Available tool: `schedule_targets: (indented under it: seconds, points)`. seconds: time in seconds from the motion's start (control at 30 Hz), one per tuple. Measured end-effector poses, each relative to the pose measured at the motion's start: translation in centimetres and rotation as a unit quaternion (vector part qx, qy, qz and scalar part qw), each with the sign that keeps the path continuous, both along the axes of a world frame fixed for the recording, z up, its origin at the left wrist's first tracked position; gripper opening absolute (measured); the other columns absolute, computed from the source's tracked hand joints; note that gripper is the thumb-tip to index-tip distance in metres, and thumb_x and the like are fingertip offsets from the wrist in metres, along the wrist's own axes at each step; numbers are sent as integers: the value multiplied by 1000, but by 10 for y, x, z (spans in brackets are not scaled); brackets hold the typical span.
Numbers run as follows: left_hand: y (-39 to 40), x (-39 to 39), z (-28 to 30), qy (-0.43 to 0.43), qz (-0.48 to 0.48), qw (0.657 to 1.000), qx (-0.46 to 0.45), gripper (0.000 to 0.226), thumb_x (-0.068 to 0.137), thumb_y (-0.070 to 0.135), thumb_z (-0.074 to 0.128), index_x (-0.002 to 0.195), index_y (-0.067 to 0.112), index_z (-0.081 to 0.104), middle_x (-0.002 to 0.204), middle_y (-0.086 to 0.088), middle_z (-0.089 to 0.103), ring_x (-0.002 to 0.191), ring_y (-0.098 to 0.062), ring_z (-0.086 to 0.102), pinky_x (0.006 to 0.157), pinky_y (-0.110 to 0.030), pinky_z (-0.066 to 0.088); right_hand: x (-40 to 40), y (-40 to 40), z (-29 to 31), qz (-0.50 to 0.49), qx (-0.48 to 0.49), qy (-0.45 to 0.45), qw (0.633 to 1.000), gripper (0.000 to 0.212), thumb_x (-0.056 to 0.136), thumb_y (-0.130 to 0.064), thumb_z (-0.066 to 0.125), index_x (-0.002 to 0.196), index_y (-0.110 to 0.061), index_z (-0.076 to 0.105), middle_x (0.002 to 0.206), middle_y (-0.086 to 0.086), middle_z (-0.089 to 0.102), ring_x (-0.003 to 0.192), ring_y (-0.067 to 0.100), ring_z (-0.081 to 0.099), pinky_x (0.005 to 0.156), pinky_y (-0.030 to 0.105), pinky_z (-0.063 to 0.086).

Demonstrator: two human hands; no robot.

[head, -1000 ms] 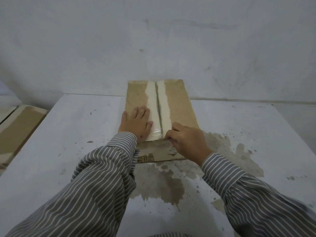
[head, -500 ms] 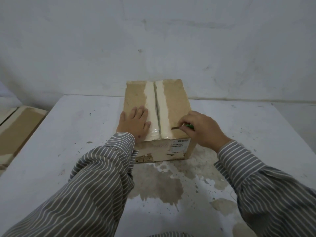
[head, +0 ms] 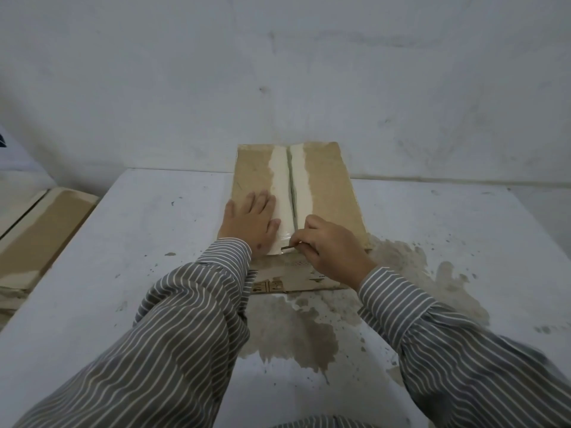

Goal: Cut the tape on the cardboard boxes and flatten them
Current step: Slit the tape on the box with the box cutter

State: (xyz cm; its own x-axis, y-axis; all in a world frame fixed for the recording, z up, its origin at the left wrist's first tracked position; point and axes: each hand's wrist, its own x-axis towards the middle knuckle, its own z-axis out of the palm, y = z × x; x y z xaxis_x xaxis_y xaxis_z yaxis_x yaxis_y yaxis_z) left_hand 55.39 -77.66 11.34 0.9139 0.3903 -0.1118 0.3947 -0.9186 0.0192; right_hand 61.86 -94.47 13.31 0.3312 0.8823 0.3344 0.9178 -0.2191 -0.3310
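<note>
Head view, right hand (head: 335, 247) pinching blade (head: 289, 248) at box (head: 330, 193) near edge

I see a brown cardboard box (head: 327, 193) with a cream-white tape strip (head: 285, 186) and grey seam (head: 292, 186), on a white table (head: 148, 242) blotched with brown stains (head: 287, 329). My sleeves (head: 173, 335) are grey with thin white stripes.

Stained white table (head: 129, 242) against a scuffed grey wall (head: 278, 72)

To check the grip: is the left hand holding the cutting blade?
No, the left hand lies flat on the box; the right hand pinches the blade.
</note>
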Motion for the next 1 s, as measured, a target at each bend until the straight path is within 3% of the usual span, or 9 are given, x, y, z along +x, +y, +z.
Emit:
schedule_targets:
  seconds: [0.13,0.23,0.5,0.57,0.67,0.83,0.93,1.0]
  points:
    - [0,1,0,2,2,1000,-5,57,102,39,14,153,18,-3,160,1,-9,147,-19,-6,117,-51,2,0,1,5,6,-39,-8,999,13,89,-13,58,90,-9,71,77,1,48,58,16,43,45,27,32]
    - [0,0,1,1,0,1000,-10,57,102,39,14,153,18,-3,160,1,-9,147,-19,-6,117,-50,2,11,-6,14,-15,-97,-19,995,18,94,-18,53,100,-13,69,88,1,50,69,17,47,55,30,37]
    - [-2,-1,6,6,-6,1000,-10,57,103,38,15,153,17,-2,160,0,-8,147,-20,-6,117,-50,3,50,-41,29,-63,-177,52,981,13,92,-17,57,99,-15,67,87,-6,47,81,11,46,70,21,38]
    - [-3,2,8,10,2,1000,-7,57,102,37,17,153,16,0,160,0,-6,147,-21,-4,117,-52,5,60,-46,28,-97,-118,121,981,9,92,-14,57,97,-14,65,90,-5,52,84,11,48,70,15,36]
    - [-16,11,9,27,39,999,6,59,101,39,18,151,11,3,160,-5,-4,147,-27,-1,114,-57,11,61,-42,20,-175,-22,238,955,7,94,-12,52,91,-12,58,94,0,55,87,14,50,68,19,37]
    - [-49,26,7,56,81,995,-13,78,97,58,12,150,3,-3,158,-19,-9,145,-38,-6,113,-61,5,57,-29,11,-252,-27,304,918,13,99,-16,40,87,-16,45,78,-2,47,66,10,40,54,23,30]
    - [-41,31,9,62,96,993,-21,83,94,62,14,150,3,-3,159,-16,-8,146,-35,-7,112,-61,4,46,-30,16,-269,-10,362,893,13,98,-21,43,86,-17,46,84,3,54,73,17,55,63,31,46]
    - [-27,34,13,56,99,993,-38,80,96,58,20,151,4,1,159,-14,-6,146,-30,-6,113,-60,5,26,-31,15,-223,23,517,826,13,97,-24,49,88,-15,50,91,11,61,83,28,65,76,46,56]
